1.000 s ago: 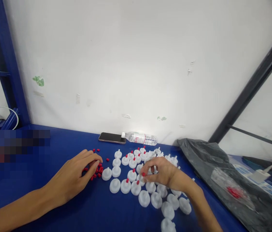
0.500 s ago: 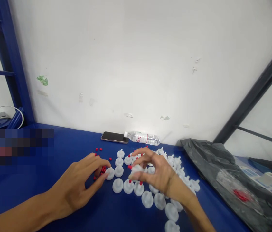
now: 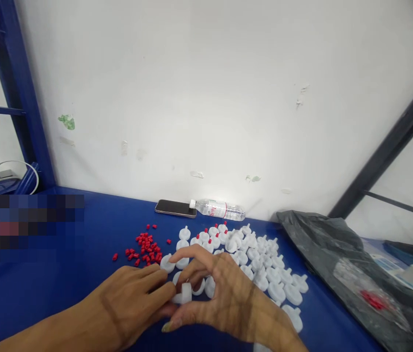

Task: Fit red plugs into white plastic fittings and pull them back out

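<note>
On the blue table, a white round plastic cap with a nozzle [image 3: 186, 293] is turned on its side between my two hands. My left hand [image 3: 133, 300] is closed at its left side, with the fingertips partly hidden. My right hand [image 3: 224, 298] curls round it from the right, bent fingers against it and the thumb below. The cap's nozzle end is hidden by my left fingers. Loose small red tips [image 3: 149, 249] lie in a pile beyond my left hand. Behind my right hand stand several white caps with red tips on their nozzles [image 3: 213, 231].
Many more white caps without red tips [image 3: 261, 249] spread to the right. A phone [image 3: 175, 208] and a clear water bottle [image 3: 221, 209] lie by the wall. At the right is a dark grey plastic bag [image 3: 312, 244] with a clear bag of red pieces [image 3: 371, 298] on it.
My right hand has moved left and down to meet my left hand, and the red-tipped cap it held is out of its grasp. An untipped-looking white cap is now between both hands.
</note>
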`<move>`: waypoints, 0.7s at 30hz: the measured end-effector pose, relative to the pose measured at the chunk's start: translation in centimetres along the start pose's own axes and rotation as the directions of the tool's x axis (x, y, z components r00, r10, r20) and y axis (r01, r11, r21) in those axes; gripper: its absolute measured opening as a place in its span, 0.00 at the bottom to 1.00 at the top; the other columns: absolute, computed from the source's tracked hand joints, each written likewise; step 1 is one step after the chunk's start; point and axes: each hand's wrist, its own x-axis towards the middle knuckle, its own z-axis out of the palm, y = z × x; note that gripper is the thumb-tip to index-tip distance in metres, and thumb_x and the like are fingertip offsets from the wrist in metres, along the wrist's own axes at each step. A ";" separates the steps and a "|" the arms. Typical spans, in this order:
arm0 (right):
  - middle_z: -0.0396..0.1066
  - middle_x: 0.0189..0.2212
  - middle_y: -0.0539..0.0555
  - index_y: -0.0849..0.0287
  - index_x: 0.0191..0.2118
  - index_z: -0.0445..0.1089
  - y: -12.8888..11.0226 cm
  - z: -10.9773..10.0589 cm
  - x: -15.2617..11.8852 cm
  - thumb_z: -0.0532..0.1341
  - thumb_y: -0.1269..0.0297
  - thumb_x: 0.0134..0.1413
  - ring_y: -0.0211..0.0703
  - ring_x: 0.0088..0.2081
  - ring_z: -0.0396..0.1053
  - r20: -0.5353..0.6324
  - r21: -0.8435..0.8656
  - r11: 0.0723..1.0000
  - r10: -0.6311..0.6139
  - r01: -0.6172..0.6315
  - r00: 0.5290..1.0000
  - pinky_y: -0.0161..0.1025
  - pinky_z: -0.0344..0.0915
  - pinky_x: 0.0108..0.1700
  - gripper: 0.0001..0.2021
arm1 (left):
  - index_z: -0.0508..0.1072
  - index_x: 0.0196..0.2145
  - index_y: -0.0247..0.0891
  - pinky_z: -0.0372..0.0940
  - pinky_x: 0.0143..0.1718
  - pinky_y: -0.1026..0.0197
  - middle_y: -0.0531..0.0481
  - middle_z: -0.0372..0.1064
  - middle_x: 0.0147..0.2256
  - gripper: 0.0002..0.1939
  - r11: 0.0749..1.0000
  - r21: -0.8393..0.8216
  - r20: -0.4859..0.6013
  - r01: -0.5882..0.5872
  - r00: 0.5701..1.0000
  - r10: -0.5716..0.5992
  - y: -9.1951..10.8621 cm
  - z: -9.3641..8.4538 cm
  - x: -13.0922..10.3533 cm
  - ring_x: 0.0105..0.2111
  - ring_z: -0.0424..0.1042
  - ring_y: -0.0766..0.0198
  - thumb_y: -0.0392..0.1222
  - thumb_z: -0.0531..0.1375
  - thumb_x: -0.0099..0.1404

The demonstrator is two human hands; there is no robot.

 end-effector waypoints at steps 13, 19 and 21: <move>0.87 0.44 0.50 0.47 0.42 0.81 1.0 -7.8 -2.0 0.70 0.60 0.63 0.55 0.46 0.85 -0.595 -0.495 0.869 -0.353 0.017 0.722 0.49 0.80 0.54 0.03 | 0.68 0.30 0.45 0.61 0.32 0.55 0.55 0.68 0.27 0.25 0.914 -0.081 -0.063 0.397 0.914 -0.402 -3.8 -3.5 2.2 0.27 0.67 0.58 0.55 0.47 0.82; 0.83 0.43 0.52 0.49 0.42 0.76 3.0 -7.2 -1.5 0.65 0.61 0.67 0.52 0.45 0.81 -0.417 -0.504 0.862 -0.192 -0.050 0.888 0.50 0.75 0.53 0.02 | 0.80 0.45 0.49 0.70 0.42 0.53 0.50 0.77 0.45 0.18 0.920 -0.006 -0.009 0.392 0.920 -0.392 -5.2 -2.0 1.8 0.44 0.75 0.52 0.53 0.51 0.81; 0.82 0.45 0.51 0.49 0.43 0.75 3.6 -6.8 -1.5 0.65 0.60 0.68 0.53 0.48 0.80 -0.358 -0.499 0.864 -0.143 -0.060 0.923 0.51 0.73 0.55 0.02 | 0.81 0.48 0.52 0.71 0.42 0.52 0.50 0.78 0.46 0.17 0.929 0.000 -0.011 0.371 0.929 -0.371 -5.4 -1.8 1.7 0.46 0.75 0.50 0.53 0.52 0.81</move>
